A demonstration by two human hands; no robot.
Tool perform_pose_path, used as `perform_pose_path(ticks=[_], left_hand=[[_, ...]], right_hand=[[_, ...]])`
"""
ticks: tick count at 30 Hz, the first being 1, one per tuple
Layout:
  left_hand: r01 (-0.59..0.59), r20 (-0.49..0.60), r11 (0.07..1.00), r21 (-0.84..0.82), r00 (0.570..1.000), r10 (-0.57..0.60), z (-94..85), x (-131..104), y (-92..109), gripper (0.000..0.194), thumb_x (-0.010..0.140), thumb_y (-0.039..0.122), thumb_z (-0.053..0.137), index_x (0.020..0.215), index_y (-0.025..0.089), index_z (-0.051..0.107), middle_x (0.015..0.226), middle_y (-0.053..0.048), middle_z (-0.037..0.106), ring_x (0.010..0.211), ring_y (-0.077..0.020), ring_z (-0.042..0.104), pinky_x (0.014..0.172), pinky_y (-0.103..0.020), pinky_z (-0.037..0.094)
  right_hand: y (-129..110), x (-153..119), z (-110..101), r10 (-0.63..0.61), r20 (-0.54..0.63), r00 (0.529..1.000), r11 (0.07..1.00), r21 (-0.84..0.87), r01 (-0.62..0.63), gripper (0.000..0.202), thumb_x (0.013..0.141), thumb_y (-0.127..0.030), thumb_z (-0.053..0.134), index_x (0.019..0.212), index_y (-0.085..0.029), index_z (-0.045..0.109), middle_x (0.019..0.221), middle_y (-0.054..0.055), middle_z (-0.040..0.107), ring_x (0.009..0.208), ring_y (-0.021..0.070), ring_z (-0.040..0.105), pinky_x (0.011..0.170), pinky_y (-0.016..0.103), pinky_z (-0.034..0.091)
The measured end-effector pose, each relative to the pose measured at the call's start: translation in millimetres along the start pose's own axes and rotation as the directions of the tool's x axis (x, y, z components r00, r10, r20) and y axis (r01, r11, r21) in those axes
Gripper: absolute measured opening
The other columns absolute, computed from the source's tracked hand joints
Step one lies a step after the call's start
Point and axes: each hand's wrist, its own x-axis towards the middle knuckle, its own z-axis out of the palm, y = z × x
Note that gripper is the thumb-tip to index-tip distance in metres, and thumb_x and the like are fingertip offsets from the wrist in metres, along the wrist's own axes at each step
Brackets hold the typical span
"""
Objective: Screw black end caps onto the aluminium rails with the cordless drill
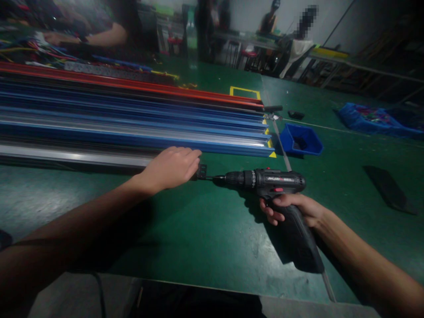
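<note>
My right hand (288, 207) is wrapped around the handle of a black cordless drill (280, 180), which lies level and points left. Its bit meets a small black end piece (202, 170) at the tip of a long silver and black metal profile (82, 155). Over that end of the profile my left hand (172, 167) is closed, gripping it from above. Behind it, several blue profiles (198, 145) lie side by side, with a red-orange one (149, 85) at their far side.
A blue bin (301, 139) stands right of the profile ends. Farther right are a blue tray (371, 118) of small parts and a flat dark piece (389, 189). At the back left, another person's arm (106, 37) reaches over colored wires (43, 48). The green table's front edge (185, 282) is near me.
</note>
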Motion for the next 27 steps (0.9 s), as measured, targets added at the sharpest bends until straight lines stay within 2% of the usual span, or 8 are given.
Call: perform_pose_path(ticks=[27], left_hand=[[-0.003,0.008,1.000,-0.004,1.000,0.003,0.1,0.1,-1.2,0.045,0.105,0.031,0.029,0.126,0.011,0.064,0.108,-0.016,0.075,0.097,-0.0290,0.072,0.086,-0.044,0.054]], right_hand=[[-1.2,0.6,0.6,-0.009,-0.003,1.000,1.000,-0.022,0.009,0.025,0.090,-0.023,0.071,0.108,-0.005,0.075,0.088,0.006,0.069,0.065,0.0082,0.061,0.073,0.026,0.059]])
